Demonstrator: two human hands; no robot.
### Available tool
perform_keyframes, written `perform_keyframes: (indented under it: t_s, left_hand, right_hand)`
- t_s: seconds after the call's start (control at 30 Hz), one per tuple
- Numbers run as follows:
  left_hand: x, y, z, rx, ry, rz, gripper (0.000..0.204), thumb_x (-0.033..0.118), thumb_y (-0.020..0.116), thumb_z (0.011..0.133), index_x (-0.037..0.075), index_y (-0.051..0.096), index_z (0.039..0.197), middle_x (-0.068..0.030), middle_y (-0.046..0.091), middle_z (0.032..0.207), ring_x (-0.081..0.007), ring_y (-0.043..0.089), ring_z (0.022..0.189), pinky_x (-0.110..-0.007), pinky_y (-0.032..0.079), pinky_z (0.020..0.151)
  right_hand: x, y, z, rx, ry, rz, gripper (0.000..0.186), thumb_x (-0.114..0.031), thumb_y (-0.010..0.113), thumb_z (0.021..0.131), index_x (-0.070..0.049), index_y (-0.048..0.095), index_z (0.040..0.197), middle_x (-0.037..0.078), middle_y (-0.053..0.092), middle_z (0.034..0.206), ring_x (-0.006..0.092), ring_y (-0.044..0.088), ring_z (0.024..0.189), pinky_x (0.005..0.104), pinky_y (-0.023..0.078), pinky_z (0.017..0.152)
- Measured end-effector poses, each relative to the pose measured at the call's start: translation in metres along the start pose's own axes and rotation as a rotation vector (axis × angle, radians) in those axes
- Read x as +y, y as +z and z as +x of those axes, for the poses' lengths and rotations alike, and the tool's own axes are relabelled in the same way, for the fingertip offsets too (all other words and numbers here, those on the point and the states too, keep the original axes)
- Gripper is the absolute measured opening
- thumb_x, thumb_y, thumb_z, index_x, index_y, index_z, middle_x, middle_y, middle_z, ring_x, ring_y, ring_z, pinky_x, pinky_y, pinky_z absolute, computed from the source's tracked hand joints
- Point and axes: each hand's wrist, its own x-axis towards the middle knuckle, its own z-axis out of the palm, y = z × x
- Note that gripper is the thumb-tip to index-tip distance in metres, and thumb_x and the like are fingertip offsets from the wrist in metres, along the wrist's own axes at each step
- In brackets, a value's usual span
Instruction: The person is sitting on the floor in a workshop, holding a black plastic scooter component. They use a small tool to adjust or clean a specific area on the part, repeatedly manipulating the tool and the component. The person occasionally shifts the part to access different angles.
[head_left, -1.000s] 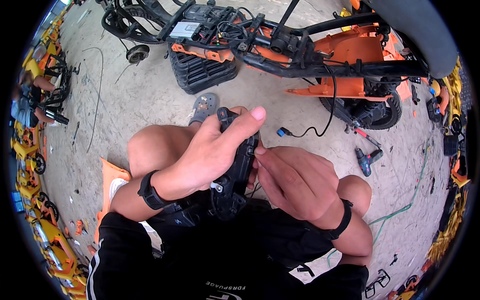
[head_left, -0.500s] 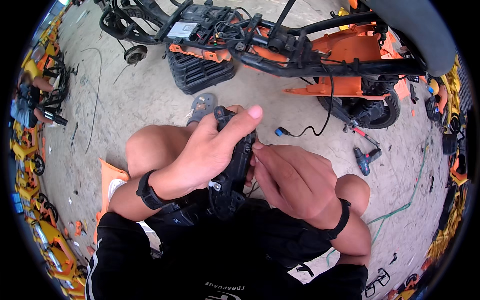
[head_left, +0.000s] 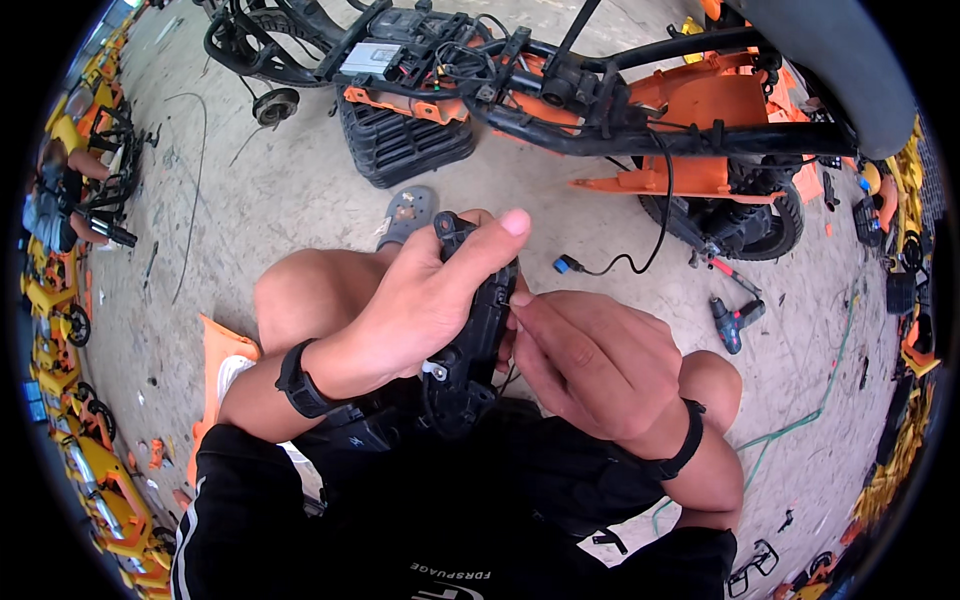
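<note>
The left hand (head_left: 430,290) is clamped around a long black part (head_left: 470,340), its thumb lying across the upper half and pointing past the part's right edge. The black part is held tilted above the person's lap, between the bent knees, its upper end with a hole showing beyond the left hand and its lower end near the dark clothing. A small pale metal fitting (head_left: 435,371) sits at the left edge of its lower half. The right hand (head_left: 600,365) meets the right edge of the part, thumb and fingers drawn close together there; whether they pinch the part itself or something small cannot be told. Each wrist wears a black band. Toward the far edge of the floor (head_left: 240,190), a black and orange vehicle frame (head_left: 560,90) stretches across, with a ribbed black crate (head_left: 405,145) beneath its middle. From the frame a black cable hangs to the floor, ending in a blue connector (head_left: 568,264) well apart from both hands. Toward the floor's right edge lie a cordless drill (head_left: 735,322), a red-handled tool (head_left: 738,275) just beside it, and a green cord (head_left: 800,424). Yellow vehicles (head_left: 110,475) line the floor's left edge.
</note>
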Motion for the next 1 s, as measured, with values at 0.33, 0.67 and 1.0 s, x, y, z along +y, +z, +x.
perform_keyframes:
  t_s: [0.33, 0.67, 1.0]
  left_hand:
    - [-0.005, 0.002, 0.002, 0.029, 0.023, 0.013, 0.033, 0.036, 0.049, 0.102, 0.007, 0.050, 0.086, -0.0051, 0.059, 0.072, -0.0086, 0.052, 0.065, -0.023, 0.043, 0.060]
    - [-0.029, -0.003, 0.011, 0.073, 0.209, 0.122, 0.031, 0.035, 0.050, 0.102, 0.006, 0.051, 0.090, -0.0044, 0.060, 0.075, -0.0079, 0.052, 0.066, -0.024, 0.043, 0.061]
    - [-0.014, 0.003, 0.009, 0.052, 0.078, -0.029, 0.038, 0.039, 0.050, 0.100, 0.004, 0.053, 0.089, -0.0063, 0.060, 0.070, -0.0120, 0.056, 0.055, -0.026, 0.047, 0.050]
  right_hand:
    - [-0.013, -0.004, 0.003, -0.075, 0.041, -0.199, 0.027, 0.002, 0.073, 0.070, 0.006, 0.068, 0.096, 0.009, 0.066, 0.075, 0.0199, 0.064, 0.060, 0.0277, 0.052, 0.051]
    - [-0.015, -0.004, 0.002, -0.115, 0.107, -0.250, 0.026, 0.002, 0.074, 0.072, 0.005, 0.068, 0.097, 0.008, 0.065, 0.073, 0.0171, 0.061, 0.055, 0.0268, 0.048, 0.047]
    - [0.000, -0.008, 0.000, -0.055, 0.086, -0.005, 0.032, 0.006, 0.067, 0.066, 0.004, 0.065, 0.098, 0.008, 0.058, 0.073, 0.0196, 0.058, 0.058, 0.0292, 0.046, 0.047]
